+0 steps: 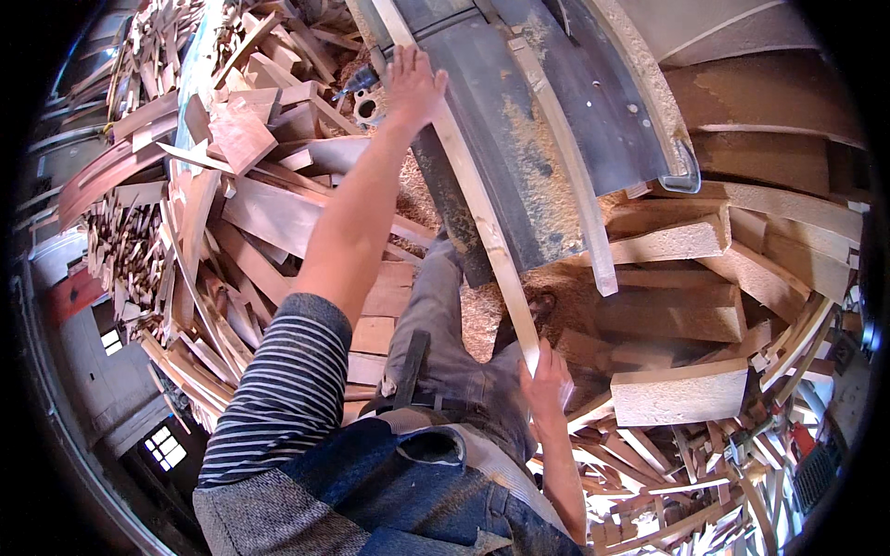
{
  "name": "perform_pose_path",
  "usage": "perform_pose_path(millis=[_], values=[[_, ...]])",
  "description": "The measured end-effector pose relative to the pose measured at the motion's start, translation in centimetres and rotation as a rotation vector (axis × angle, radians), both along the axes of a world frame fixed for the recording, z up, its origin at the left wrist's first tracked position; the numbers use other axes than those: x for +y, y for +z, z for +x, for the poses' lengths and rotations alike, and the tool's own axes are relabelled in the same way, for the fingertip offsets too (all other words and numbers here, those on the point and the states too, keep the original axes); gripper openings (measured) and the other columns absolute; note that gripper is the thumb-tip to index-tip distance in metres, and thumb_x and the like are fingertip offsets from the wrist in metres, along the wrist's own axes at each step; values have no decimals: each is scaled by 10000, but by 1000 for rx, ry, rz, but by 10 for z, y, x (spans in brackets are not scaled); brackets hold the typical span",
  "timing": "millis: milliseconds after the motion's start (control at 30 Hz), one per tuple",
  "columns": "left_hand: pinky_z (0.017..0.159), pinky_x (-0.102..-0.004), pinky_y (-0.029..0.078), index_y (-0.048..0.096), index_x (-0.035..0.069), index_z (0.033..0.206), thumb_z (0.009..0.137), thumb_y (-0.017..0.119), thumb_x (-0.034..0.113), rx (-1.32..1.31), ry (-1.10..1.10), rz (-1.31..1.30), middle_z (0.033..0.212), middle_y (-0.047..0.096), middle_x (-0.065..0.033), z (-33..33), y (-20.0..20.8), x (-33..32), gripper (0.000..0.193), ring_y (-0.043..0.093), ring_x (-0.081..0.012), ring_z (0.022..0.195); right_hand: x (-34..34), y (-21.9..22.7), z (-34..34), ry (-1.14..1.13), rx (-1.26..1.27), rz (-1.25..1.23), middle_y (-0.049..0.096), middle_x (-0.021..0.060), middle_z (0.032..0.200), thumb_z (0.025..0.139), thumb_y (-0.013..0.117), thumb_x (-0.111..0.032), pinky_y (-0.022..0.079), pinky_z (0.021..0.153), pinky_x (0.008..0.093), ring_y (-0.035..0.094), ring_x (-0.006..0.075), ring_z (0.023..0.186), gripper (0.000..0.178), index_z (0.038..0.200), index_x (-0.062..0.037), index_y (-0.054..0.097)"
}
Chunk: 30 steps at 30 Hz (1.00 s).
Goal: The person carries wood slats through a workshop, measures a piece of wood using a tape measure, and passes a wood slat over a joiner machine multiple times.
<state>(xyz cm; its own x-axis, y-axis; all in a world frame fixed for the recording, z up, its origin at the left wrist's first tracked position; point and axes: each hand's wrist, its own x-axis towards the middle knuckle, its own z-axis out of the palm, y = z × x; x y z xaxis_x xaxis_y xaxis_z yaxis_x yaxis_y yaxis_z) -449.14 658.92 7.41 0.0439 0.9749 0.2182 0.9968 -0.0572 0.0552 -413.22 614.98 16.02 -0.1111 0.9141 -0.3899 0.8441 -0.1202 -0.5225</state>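
A long, narrow wood strip (491,241) runs lengthwise along the left side of a dark metal machine table (482,102), its near end overhanging the table's edge. Toward the far part of the strip, my left hand (414,85) rests on top, fingers stretched forward and lying flat. The near end sits in my right hand (549,382), with the fingers closed around it beside my hip. A second wood strip (567,148) lies on the table to the right, roughly parallel and sticking out past the near edge. Sawdust (538,153) covers the surface between the two strips.
Offcuts (246,134) are heaped high on the left. Thick wood blocks (677,389) and boards (667,310) are stacked on the right. A metal rail (681,176) ends at the table's right corner. Sawdust and shavings (570,306) cover the floor by my feet.
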Motion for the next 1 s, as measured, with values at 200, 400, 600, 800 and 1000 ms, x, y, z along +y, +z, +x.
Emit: perform_pose_path(millis=[200,400,600,800,1000], values=[[1211,-518,180,397,-15,1431,987,466,424,-28,-9,-2,1563,306,-208,-38,-5,50,629,184,-380,1499,21,17,2,228,-139,26,558,126,938,786,762,-254,535,612,439,602,319,769,761,1462,-88,454],[1179,-509,247,477,-30,1324,963,502,415,-14,-66,74,1498,372,-241,-59,-13,87,574,262,-443,1449,51,9,-22,349,-178,72,452,92,775,764,735,-200,500,508,408,569,261,646,812,1511,-151,418],[1194,-487,234,490,-6,1337,950,516,407,-38,-34,120,1500,386,-213,-77,-25,111,566,244,-414,1465,96,7,-56,405,-187,40,453,95,717,737,665,-115,486,457,410,551,268,518,880,1555,-176,345],[1139,-530,303,562,11,1245,929,540,316,414,-244,40,1343,506,-230,-95,-3,137,439,368,-386,1385,129,2,-86,400,-158,28,477,102,716,720,643,-115,489,453,428,564,281,522,903,1564,-164,323],[1075,-513,363,669,61,1047,915,537,265,-3,-103,394,1181,551,-228,-103,-4,175,277,459,-427,1247,166,3,-110,403,-141,39,490,113,699,722,628,-108,475,445,427,557,287,510,886,1558,-138,333]])
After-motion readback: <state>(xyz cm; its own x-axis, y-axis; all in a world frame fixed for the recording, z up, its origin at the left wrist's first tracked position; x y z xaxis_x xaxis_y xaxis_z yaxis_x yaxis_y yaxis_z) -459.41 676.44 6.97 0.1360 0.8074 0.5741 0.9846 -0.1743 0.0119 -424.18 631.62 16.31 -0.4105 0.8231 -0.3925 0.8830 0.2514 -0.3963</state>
